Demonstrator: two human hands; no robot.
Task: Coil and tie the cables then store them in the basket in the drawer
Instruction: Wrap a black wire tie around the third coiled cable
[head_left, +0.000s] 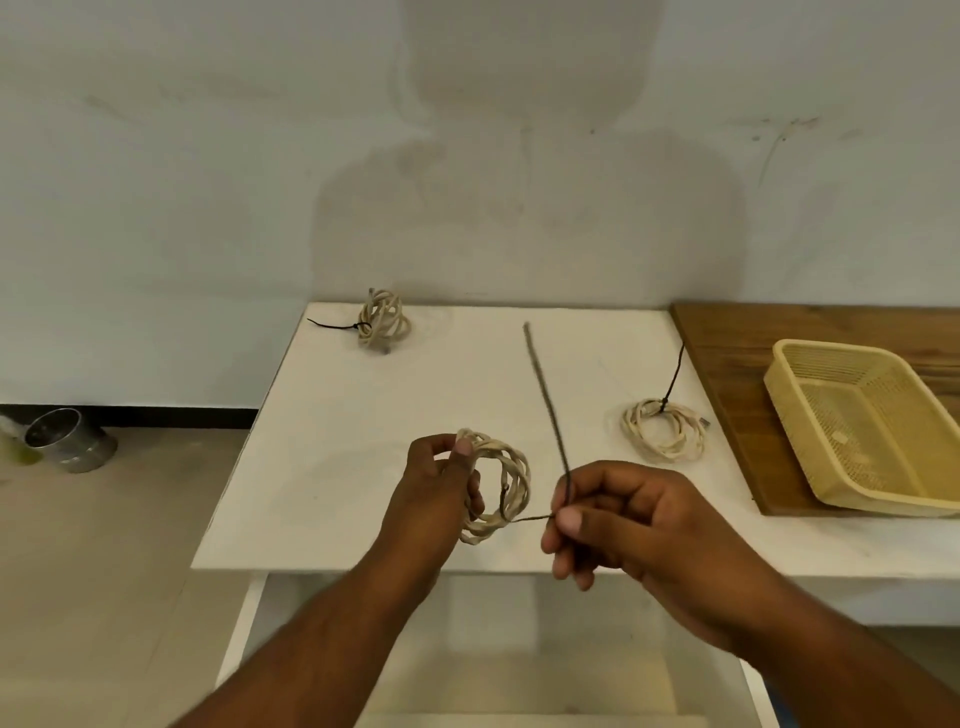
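Observation:
My left hand grips a coiled cream cable above the white table's front edge. A dark tie runs round the coil's lower right side and stretches up and away. My right hand pinches that tie just right of the coil. A second coiled cable with a black tie lies on the table to the right. A third tied coil sits at the far left corner. The yellow basket rests on a wooden board at the right, with nothing in it.
The white table stands against a pale wall. A wooden board covers the right side under the basket. An open white drawer shows below the table's front edge. A metal pot stands on the floor at the left.

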